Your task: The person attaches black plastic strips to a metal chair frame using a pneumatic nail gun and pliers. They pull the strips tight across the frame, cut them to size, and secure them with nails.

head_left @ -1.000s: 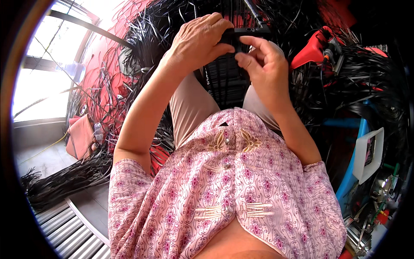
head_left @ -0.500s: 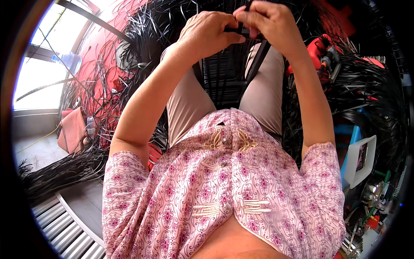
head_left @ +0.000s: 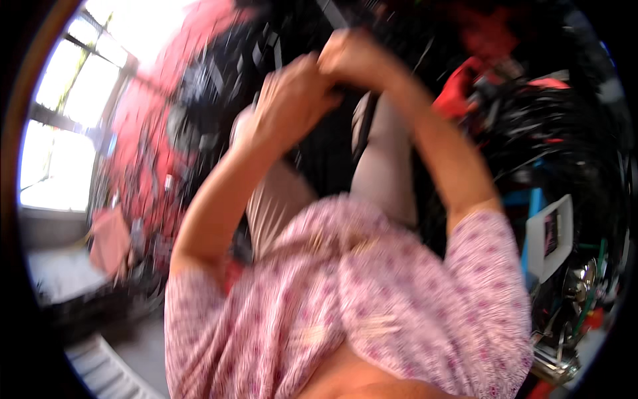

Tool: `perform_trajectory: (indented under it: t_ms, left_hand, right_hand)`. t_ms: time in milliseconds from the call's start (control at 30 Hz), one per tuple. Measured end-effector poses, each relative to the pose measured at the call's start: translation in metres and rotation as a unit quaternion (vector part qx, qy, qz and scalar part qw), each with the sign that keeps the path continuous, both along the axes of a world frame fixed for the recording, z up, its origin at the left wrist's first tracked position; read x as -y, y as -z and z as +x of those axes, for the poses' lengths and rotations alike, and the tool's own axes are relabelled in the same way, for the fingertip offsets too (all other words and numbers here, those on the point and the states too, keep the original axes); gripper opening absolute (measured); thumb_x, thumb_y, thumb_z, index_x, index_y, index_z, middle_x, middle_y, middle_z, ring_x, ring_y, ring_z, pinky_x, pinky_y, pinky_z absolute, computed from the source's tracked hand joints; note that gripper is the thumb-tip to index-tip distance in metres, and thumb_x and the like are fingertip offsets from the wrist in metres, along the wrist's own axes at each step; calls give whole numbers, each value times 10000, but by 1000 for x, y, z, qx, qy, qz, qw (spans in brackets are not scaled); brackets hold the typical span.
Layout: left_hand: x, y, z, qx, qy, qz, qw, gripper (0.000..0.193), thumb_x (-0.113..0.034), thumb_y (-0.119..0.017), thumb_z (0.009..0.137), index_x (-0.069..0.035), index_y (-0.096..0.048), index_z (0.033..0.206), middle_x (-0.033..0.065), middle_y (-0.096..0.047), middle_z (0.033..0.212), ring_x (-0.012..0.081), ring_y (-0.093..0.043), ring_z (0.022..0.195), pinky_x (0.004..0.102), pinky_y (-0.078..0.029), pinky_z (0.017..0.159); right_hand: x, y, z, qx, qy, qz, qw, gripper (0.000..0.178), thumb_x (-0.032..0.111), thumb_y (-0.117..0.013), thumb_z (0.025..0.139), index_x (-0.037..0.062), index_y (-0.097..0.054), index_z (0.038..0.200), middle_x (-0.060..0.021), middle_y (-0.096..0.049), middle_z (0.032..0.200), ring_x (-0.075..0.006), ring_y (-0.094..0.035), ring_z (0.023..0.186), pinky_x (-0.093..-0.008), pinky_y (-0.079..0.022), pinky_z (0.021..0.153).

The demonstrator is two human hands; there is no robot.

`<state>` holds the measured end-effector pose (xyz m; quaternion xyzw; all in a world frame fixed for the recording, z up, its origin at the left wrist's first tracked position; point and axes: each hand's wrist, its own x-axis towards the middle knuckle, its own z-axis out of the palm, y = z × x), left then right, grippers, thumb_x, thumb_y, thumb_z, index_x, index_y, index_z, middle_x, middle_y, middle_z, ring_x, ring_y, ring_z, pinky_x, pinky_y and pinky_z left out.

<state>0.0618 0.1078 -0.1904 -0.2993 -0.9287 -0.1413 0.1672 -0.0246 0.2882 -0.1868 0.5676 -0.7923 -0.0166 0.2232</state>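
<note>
Both of my hands meet above my lap, smeared by motion, at a dark bundle of flat black plastic strips between my knees. My left hand is curled over the near side of the strips, its fingers bent round them. Just beyond and touching it, my right hand is closed like a fist on a black strip. The fingertips of both hands are blurred, and the exact grip is hidden. A dark straight bar runs along the inside of my right thigh.
Loose black strips heap up on the right, beside a red tool. A white plastic tray stands nearer on the right, with metal pieces below it. At left are a pink box-like thing and a bright window.
My view has swung and blurred. Both hands have shifted left and somewhat lower in the picture, and the right hand now touches the left, where a small gap showed before.
</note>
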Motion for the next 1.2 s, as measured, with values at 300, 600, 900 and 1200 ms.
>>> perform_trajectory:
  t_ms: [300,600,900,1200]
  left_hand:
    - [-3,-35,-8,56,99,120,986,332,-155,-845,698,10,-688,940,135,-675,836,283,-684,723,382,-521,651]
    - [4,-20,-13,291,106,199,930,367,-60,-810,736,12,-672,1068,116,-725,921,177,-680,850,323,-541,767]
    - [9,-22,-25,379,91,190,901,357,-47,-777,763,40,-661,1089,109,-726,958,153,-676,868,301,-544,782]
    - [-1,-36,-13,412,59,182,891,358,-52,-769,783,53,-648,1103,95,-709,980,142,-653,881,297,-537,797]
  right_hand:
    - [7,3,13,168,122,-490,847,503,61,-716,795,-5,-534,1259,-161,-531,1270,-274,-627,985,-380,-534,863]
    - [-18,51,135,18,124,-480,868,280,6,-724,812,63,-638,1073,-110,-602,1046,-270,-622,877,-349,-529,721]
    - [-2,53,121,-17,93,-456,885,270,109,-805,743,128,-690,986,-40,-594,967,-237,-604,833,-353,-502,702]
    - [-7,62,119,-27,84,-457,885,308,91,-787,750,124,-669,1032,-39,-591,967,-236,-602,851,-359,-500,720]
